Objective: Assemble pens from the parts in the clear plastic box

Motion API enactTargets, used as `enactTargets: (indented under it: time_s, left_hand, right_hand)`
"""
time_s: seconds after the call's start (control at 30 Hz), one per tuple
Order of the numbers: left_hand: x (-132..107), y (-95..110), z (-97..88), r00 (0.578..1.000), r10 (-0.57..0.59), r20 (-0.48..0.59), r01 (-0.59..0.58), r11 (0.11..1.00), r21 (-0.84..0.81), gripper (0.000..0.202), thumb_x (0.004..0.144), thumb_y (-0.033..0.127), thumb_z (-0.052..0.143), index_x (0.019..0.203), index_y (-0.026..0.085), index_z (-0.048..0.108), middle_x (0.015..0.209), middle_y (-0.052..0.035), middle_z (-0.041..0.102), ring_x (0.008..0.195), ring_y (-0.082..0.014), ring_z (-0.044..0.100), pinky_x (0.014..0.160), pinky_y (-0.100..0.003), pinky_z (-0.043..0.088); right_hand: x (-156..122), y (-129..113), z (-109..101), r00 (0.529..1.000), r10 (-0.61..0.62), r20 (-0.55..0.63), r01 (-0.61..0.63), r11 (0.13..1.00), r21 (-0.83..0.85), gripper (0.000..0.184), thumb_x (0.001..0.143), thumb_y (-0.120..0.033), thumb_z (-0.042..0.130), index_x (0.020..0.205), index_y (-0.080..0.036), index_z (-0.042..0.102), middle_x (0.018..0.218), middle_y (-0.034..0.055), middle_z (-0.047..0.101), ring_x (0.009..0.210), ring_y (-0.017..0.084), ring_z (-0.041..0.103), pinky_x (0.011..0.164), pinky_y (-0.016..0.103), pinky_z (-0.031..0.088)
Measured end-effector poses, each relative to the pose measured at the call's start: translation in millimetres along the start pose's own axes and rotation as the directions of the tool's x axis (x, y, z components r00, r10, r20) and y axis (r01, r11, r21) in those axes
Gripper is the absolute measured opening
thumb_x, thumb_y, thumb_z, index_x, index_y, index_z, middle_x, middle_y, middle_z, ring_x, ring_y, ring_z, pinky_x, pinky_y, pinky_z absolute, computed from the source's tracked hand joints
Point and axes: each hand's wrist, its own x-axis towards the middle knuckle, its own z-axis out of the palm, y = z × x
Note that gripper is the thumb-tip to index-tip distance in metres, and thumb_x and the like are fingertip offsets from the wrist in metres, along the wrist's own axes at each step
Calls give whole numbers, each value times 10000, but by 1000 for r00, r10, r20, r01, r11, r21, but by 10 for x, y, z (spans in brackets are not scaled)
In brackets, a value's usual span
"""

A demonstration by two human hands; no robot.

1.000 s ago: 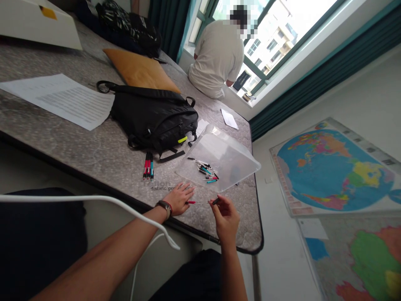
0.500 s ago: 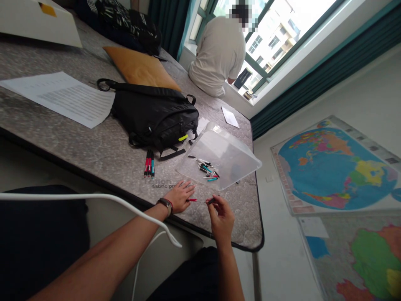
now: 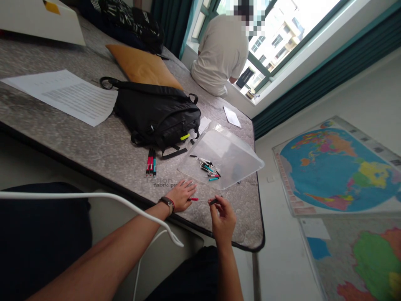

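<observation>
My left hand (image 3: 181, 198) rests on the mattress, fingers stretched forward, holding a red pen barrel (image 3: 194, 199) near its thumb. My right hand (image 3: 224, 219) pinches a black pen part (image 3: 214, 201) between thumb and fingertips. A thin pale refill (image 3: 203, 200) spans the gap between the red barrel and the black part. Beyond the hands, a translucent plastic box (image 3: 241, 161) holds several loose pen parts (image 3: 207, 168) in black, white, teal and red. To the left, a few pens (image 3: 151, 162), red and teal with black ends, lie side by side.
A black backpack (image 3: 156, 113) lies behind the pens, with a brown envelope (image 3: 144, 67) and a printed sheet (image 3: 65, 96) beyond. A white cable (image 3: 125, 202) crosses in front of my left forearm. Another person (image 3: 219, 54) sits by the window. Maps (image 3: 338, 167) hang at right.
The view has shifted slightly, so everything sits a little further right. Both hands keep their hold on the pen parts, with no clear movement between them.
</observation>
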Motion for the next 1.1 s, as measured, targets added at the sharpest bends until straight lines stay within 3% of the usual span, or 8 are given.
enactTargets:
  time_s: [0.33, 0.5, 0.6, 0.73, 0.97, 1.1]
  left_hand:
    - [3, -4, -9, 1000, -2, 5, 2, 1000, -9, 567, 830, 398, 554, 1361, 201, 529, 1491, -78, 463, 1395, -297, 339, 1154, -475, 174]
    - [3, -3, -14, 1000, -2, 10, 2, 1000, -9, 568, 837, 399, 544, 1368, 199, 520, 1495, -75, 458, 1400, -297, 332, 1155, -479, 172]
    - [2, -6, -8, 1000, -1, 7, 1, 1000, -7, 561, 836, 401, 545, 1361, 204, 525, 1493, -71, 462, 1401, -295, 333, 1156, -476, 174]
    - [2, -12, 11, 1000, -1, -6, 1, 1000, -4, 549, 831, 398, 556, 1346, 206, 542, 1487, -71, 469, 1396, -293, 340, 1158, -467, 172]
    - [0, -18, 20, 1000, 6, -5, -6, 1000, -5, 560, 828, 403, 561, 1346, 192, 543, 1484, -78, 472, 1391, -303, 344, 1148, -485, 185]
    - [-1, -16, 13, 1000, 6, -13, -6, 1000, -8, 563, 828, 399, 560, 1353, 197, 537, 1482, -76, 474, 1388, -303, 349, 1149, -480, 184]
  right_hand:
    - [-11, 53, 61, 997, -9, 74, 13, 998, -60, 257, 848, -257, 657, 1102, -217, 673, 1064, 80, 693, 874, 200, 698, 792, 368, 598]
    - [-23, 13, 100, 995, 29, 94, -33, 999, 38, 281, 847, -262, 668, 1123, -208, 650, 1036, 87, 704, 916, 217, 698, 817, 383, 582]
    - [-13, -22, 81, 994, 106, 9, -106, 986, 125, 307, 869, -300, 649, 1157, -197, 621, 985, 83, 707, 893, 210, 698, 805, 368, 568]
    - [11, -8, 31, 968, 226, -110, -202, 960, 196, 330, 906, -394, 585, 1156, -183, 625, 785, 18, 641, 697, 147, 635, 700, 307, 543]
    - [-81, 71, 109, 935, 352, 33, -327, 828, 456, 354, 924, -445, 552, 1138, -173, 626, 649, -30, 522, 612, 111, 519, 618, 253, 462]
    - [-131, 70, 162, 934, 350, 68, -339, 813, 473, 329, 935, -432, 543, 1138, -185, 619, 677, -20, 544, 632, 116, 526, 630, 256, 459]
